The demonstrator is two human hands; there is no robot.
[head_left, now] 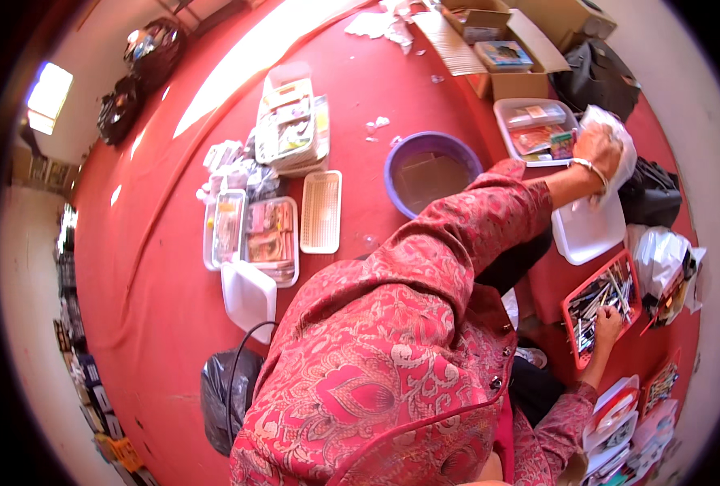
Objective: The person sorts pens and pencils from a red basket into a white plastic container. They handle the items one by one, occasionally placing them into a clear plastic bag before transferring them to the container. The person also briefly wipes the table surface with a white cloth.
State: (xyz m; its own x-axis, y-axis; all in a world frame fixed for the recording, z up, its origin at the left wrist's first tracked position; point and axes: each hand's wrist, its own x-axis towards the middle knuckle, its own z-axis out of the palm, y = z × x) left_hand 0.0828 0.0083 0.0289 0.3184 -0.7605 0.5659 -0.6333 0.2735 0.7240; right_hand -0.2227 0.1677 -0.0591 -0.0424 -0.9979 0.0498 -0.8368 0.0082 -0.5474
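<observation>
My left hand (601,152), with a bangle at its wrist, is closed on a white cloth (625,162). It is over the far end of a white plastic lid or tray (590,235), beside a clear plastic box (530,159) of small packets. Lower down, my right hand (608,326) reaches into a red basket (568,312) filled with pens and other thin sticks. Its fingers are curled in among the pens (603,296); whatever they pinch is too small to make out.
A purple basin (392,174) of murky water stands on the red floor covering. Beyond it is an open cardboard box (518,85). Packed plastic boxes (295,259) and an empty cream basket (321,212) lie at left. Dark bags (598,77) and a white bag (655,259) line the right wall.
</observation>
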